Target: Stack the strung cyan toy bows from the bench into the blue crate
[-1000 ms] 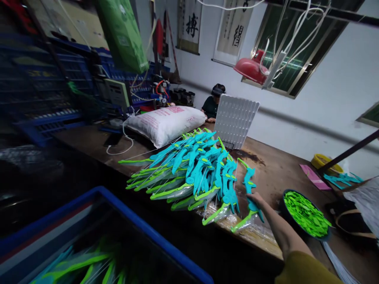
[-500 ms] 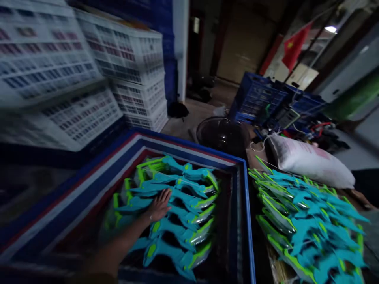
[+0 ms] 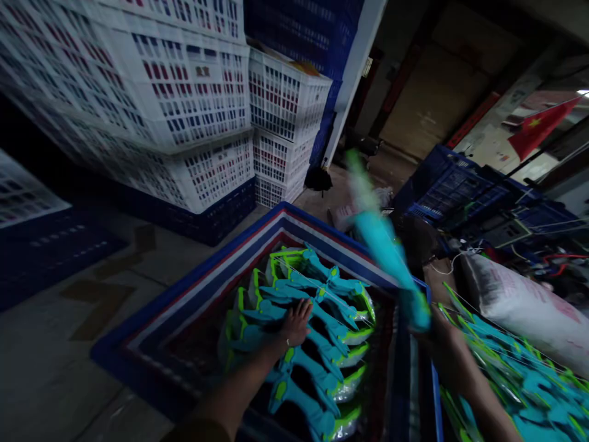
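Observation:
My left hand lies flat, fingers stretched out, on a row of teal and lime-green toy bows. The bows stand packed side by side, with thin strings across some of them. They sit in a large blue crate lined with striped cloth. Over the crate's right edge, my right hand grips the lower end of another toy bow, raised and tilted, smeared by motion. The fingers of that hand are mostly blurred. More toy bows are heaped to the right of the crate.
Stacked white baskets rise at the left and back on blue crates. A white sack lies behind the heap. Blue baskets stand at the back right, near a red flag. Taped concrete floor shows at left.
My right hand has come into view from the right, holding up a toy bow. My left hand still rests on the row. The view has turned to the left.

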The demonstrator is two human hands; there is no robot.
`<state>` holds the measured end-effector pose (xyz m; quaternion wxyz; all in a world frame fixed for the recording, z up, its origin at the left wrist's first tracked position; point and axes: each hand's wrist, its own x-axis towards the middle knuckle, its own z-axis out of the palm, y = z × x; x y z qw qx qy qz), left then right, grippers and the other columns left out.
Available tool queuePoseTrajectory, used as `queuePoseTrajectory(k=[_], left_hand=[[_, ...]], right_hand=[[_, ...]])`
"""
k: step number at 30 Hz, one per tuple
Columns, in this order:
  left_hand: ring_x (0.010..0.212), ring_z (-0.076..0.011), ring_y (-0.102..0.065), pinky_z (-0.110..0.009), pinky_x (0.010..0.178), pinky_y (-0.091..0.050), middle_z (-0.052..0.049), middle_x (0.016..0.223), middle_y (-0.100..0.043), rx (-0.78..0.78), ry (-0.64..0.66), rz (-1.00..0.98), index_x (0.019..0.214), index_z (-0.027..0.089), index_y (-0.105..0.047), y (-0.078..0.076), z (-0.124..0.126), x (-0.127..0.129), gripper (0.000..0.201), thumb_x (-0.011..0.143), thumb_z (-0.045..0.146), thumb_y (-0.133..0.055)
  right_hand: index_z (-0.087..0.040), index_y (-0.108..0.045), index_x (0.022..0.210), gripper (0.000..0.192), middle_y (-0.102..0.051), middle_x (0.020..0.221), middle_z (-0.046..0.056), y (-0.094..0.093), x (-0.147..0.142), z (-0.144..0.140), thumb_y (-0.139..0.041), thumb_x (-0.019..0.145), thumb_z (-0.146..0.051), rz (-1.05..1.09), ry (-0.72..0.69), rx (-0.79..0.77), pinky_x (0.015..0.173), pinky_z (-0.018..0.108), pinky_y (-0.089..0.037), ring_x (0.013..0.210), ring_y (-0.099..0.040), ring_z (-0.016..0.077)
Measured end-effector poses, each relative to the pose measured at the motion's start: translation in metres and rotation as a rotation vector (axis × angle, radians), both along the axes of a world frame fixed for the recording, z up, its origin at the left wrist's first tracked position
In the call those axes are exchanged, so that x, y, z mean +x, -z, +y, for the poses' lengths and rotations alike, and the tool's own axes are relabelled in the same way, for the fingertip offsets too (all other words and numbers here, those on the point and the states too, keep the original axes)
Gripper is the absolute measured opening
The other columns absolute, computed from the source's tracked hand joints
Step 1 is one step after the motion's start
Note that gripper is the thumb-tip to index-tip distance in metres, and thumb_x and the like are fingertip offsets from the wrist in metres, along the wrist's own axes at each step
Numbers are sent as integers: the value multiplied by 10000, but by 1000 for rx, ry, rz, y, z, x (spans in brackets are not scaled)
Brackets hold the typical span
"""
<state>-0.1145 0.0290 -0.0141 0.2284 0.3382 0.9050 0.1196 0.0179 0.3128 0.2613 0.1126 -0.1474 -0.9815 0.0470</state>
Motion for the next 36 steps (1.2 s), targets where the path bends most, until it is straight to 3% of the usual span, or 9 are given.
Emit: queuePoseTrajectory(k=[3, 7, 11, 16, 19, 22, 28, 33, 36], left_hand=[[1681, -359, 9, -633, 1310, -249, -122, 1810, 10, 37, 5, 24, 1729, 123, -159, 5, -1, 2, 904, 927, 295, -540], [1671, -394, -41, -631, 1290, -288, -134, 1809, -87, 40, 3, 33, 1729, 164, -209, 15, -2, 3, 900, 904, 274, -552], [1676, -380, -16, -623, 1301, -294, -135, 1810, -105, 40, 23, 25, 1725, 167, -232, 25, -5, 2, 899, 911, 334, -574], [1683, -356, 55, -654, 1305, -287, -74, 1821, 32, 59, 26, 0, 1735, 157, -163, 24, -12, 2, 946, 896, 336, -561], [1683, -383, -12, -680, 1329, -212, -98, 1824, -64, 79, 68, -8, 1726, 147, -223, 21, -16, -1, 906, 909, 354, -556], [1647, -417, -206, -680, 1347, -154, -183, 1780, -252, 122, 64, 12, 1673, 104, -370, 17, -13, -12, 780, 962, 383, -526], [1637, -395, -255, -593, 1305, -310, -209, 1796, -166, 191, 51, 179, 1693, 93, -289, 19, 17, -33, 753, 1000, 329, -461], [1514, -443, -451, -635, 1200, -389, -303, 1720, -313, 180, 128, 380, 1630, 0, -394, 50, 12, -38, 719, 992, 326, -330], [1196, -453, -673, -630, 1054, -489, -331, 1701, -325, 341, 210, 372, 1644, -30, -350, 81, 13, -64, 804, 943, 363, -349]], right_hand=[[-223, -667, 1143, 198, -726, 1086, 100, 51, -51, -47, -628, 1020, -373, -254, -118, 15, 873, 322, -538, 1017, -709, 235], [-148, -626, 1222, 233, -733, 1139, 148, 137, -115, -95, -617, 1035, -286, -475, -92, 61, 857, 296, -521, 1048, -729, 252], [-131, -613, 1222, 249, -721, 1133, 164, 205, -146, -99, -660, 1015, -260, -494, -20, 51, 887, 297, -529, 1090, -719, 263], [-146, -616, 1245, 305, -665, 1266, 179, 254, -156, -87, -710, 985, -275, -528, 37, 18, 1028, 348, -520, 1267, -622, 294], [-143, -618, 1262, 265, -648, 1293, 168, 269, -157, -88, -650, 1007, -205, -563, 65, -4, 1035, 343, -521, 1273, -604, 282], [-118, -622, 1257, 255, -647, 1260, 187, 276, -158, -92, -469, 1053, -106, -575, 86, -18, 1014, 357, -528, 1233, -615, 277], [-58, -647, 1236, 309, -658, 1243, 242, 260, -161, -98, -421, 1026, -49, -562, 82, -96, 998, 429, -533, 1224, -626, 330], [-105, -691, 1149, 174, -723, 1213, 189, 233, -162, -113, -647, 1002, -187, -550, 153, -181, 1009, 484, -547, 1189, -662, 325], [-106, -648, 1288, 415, -688, 1348, 187, 225, -153, -109, -750, 970, -352, -502, 137, -216, 1012, 466, -567, 1239, -653, 317]])
